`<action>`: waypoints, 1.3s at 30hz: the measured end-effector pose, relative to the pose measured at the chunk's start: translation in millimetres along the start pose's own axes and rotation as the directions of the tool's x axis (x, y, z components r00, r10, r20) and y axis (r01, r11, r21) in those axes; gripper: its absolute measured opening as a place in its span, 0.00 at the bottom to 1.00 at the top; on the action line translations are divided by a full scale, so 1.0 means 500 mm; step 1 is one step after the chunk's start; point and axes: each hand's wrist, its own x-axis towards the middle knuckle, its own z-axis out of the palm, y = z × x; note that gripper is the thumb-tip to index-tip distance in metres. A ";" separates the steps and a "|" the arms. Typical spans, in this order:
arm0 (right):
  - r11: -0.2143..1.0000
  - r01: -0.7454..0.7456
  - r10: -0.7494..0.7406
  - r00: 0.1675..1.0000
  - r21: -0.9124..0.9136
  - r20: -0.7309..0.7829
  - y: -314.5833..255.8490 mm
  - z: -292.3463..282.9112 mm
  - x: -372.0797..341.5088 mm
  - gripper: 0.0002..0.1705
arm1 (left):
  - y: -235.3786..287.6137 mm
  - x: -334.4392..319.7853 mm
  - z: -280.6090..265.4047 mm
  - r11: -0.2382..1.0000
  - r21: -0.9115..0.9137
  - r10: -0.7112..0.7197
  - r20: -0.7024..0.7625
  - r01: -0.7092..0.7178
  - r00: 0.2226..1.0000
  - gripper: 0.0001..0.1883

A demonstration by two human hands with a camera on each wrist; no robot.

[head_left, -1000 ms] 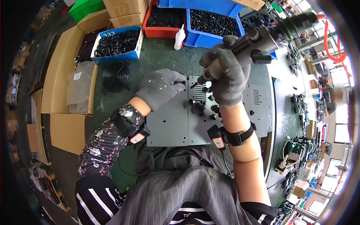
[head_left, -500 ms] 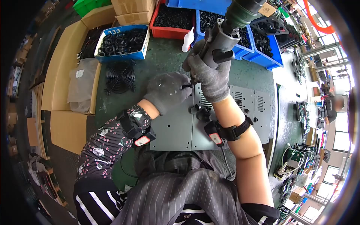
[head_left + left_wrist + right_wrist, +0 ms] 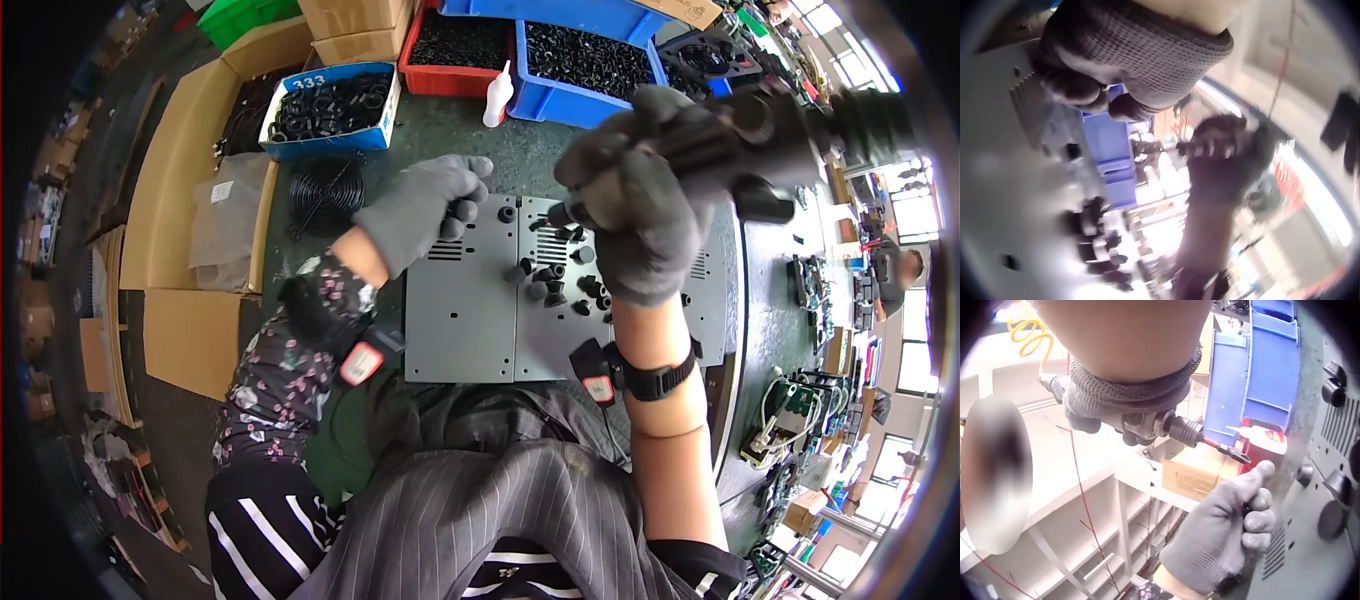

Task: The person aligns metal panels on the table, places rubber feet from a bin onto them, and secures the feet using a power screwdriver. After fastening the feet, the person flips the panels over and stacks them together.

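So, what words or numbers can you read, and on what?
"333": box of black parts.
Label on left wrist camera: too blurred.
Label on right wrist camera: too small.
White label on plastic bag: too small.
Red label on white bottle: too small.
Other marks: unreadable.

The right hand (image 3: 648, 215) has swung the driver (image 3: 745, 140) rightward and the left hand (image 3: 422, 212) drawn back, uncovering a black foot (image 3: 507, 214).
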 end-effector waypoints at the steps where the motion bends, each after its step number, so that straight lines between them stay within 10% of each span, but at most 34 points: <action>1: 0.980 0.066 -0.060 0.997 0.189 -0.042 0.005 -0.008 -0.011 0.20 | 0.007 -0.022 0.003 1.000 0.007 -0.004 0.002 0.004 1.000 0.15; 3: 0.999 0.030 -0.032 0.995 0.023 0.092 -0.031 -0.015 -0.034 0.20 | 0.011 -0.063 0.006 0.925 -0.350 -0.117 0.102 0.145 0.988 0.14; 11: 0.989 0.031 -0.020 0.997 0.143 -0.081 -0.037 -0.007 -0.104 0.25 | -0.064 -0.127 0.048 0.859 -0.459 -0.161 0.172 0.224 0.972 0.14; 25: 0.966 0.044 -0.039 0.999 0.254 -0.025 -0.060 -0.009 -0.110 0.26 | -0.085 -0.146 0.081 0.997 0.063 0.035 0.044 -0.038 0.998 0.25; 30: 0.965 0.043 -0.051 0.998 0.257 0.023 -0.066 -0.004 -0.110 0.26 | -0.106 -0.135 0.075 0.869 -0.451 0.040 0.473 0.203 0.880 0.27; 39: 0.952 0.098 -0.097 0.995 0.291 -0.016 -0.066 -0.001 -0.113 0.26 | -0.117 -0.133 0.089 0.766 -0.570 0.077 0.541 0.298 0.837 0.28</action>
